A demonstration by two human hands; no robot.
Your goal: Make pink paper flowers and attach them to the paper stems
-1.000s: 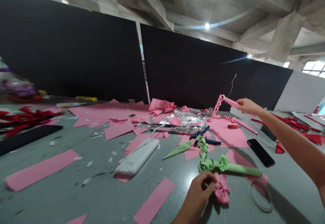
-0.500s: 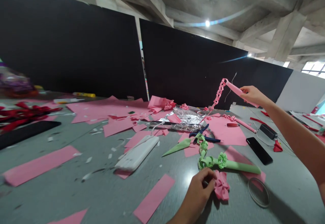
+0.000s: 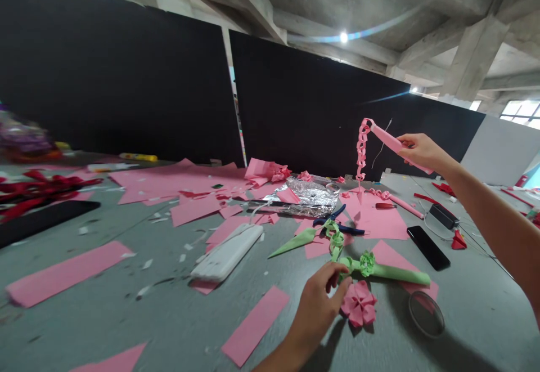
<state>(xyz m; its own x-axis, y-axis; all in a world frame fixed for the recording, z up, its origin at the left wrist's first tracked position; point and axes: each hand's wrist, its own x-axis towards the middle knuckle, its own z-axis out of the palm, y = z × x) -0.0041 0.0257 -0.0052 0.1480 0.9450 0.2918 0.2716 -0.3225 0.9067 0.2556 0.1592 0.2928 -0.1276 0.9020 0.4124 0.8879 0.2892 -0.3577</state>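
Note:
My right hand (image 3: 422,151), raised at the right, is closed round a rolled pink paper handle (image 3: 390,140). From its tip a pink paper chain (image 3: 361,149) hangs down, with a pointed pink piece at its lower end. Low in the centre, my left hand (image 3: 323,293) has its fingers apart, beside a folded pink paper flower (image 3: 359,303) on the table. Just behind the flower lies a green paper piece with a rolled handle (image 3: 400,274), a small green flower, a chain and a pointed green tip (image 3: 295,241).
A white power bank (image 3: 228,252), blue-handled pliers (image 3: 346,228), a black phone (image 3: 428,247) and a tape roll (image 3: 426,314) lie on the grey table. Pink paper (image 3: 256,324) is scattered about. Black panels (image 3: 316,107) stand behind.
The chain now hangs straight down from the raised handle instead of slanting. My left hand has moved slightly left and let go of the pink flower, which has shifted left.

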